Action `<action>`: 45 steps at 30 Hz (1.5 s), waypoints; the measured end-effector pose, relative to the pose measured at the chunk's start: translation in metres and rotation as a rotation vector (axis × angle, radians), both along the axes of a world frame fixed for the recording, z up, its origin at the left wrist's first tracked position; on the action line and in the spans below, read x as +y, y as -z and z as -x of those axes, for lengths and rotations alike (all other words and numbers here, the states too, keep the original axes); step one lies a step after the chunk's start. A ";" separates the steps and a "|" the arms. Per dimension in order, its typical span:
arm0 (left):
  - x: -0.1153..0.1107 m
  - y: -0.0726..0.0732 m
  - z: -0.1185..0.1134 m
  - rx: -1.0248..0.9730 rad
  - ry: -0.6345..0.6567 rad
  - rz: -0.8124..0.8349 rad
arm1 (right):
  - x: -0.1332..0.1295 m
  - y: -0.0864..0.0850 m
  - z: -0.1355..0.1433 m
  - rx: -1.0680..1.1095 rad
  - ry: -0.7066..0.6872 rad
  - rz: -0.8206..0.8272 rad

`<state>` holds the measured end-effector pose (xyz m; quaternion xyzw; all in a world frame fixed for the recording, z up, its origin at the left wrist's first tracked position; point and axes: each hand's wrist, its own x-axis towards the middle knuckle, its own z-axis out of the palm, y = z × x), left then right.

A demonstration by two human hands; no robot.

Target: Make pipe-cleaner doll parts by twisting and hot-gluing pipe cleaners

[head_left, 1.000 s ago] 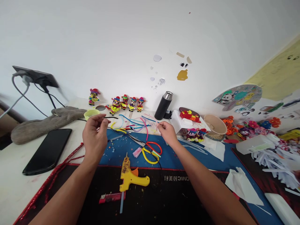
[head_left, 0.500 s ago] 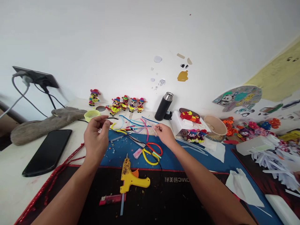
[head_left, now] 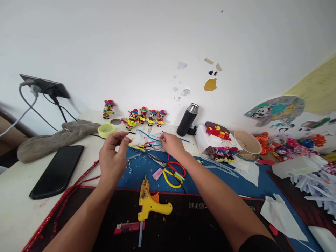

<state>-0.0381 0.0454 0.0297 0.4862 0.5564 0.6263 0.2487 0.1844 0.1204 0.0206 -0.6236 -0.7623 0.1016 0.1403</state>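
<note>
My left hand [head_left: 114,154] is raised over the left part of the work area, its fingers curled and thumb close to them. Whatever it may hold is hidden; a short black pipe cleaner [head_left: 132,133] shows just past its fingertips. My right hand [head_left: 172,145] reaches in among the coloured pipe cleaners with its fingertips together, and what they pinch is too small to make out. A blue pipe cleaner [head_left: 143,134] lies between the hands. Below them are scissors [head_left: 173,178] with one red and one yellow handle, and a yellow glue gun [head_left: 154,207].
Several small figures [head_left: 131,119] stand along the wall, with a black flask [head_left: 187,120] to their right. A white box [head_left: 206,140] and a bowl [head_left: 248,141] sit further right. At left are a phone [head_left: 56,171], driftwood [head_left: 60,138] and a tape roll [head_left: 106,130].
My right hand has moved left among the pipe cleaners, and the pale strand at its fingertips no longer shows. My left hand stays nearly in place. The whole view has shifted slightly.
</note>
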 end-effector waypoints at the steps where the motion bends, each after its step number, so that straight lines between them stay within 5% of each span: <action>1: 0.000 0.000 0.000 0.003 0.001 0.002 | 0.003 0.000 0.005 -0.034 -0.018 0.013; 13: -0.005 -0.006 -0.002 0.013 0.039 0.008 | 0.032 0.014 0.030 -0.119 -0.038 0.098; 26: -0.001 -0.001 -0.001 0.008 0.031 0.010 | 0.027 0.005 -0.005 0.695 0.101 -0.079; 37: 0.001 0.006 -0.001 0.031 0.053 0.022 | 0.001 -0.025 -0.049 1.194 0.175 -0.049; 45: -0.004 -0.005 -0.006 -0.075 0.151 0.049 | -0.056 -0.029 -0.029 1.339 0.130 0.134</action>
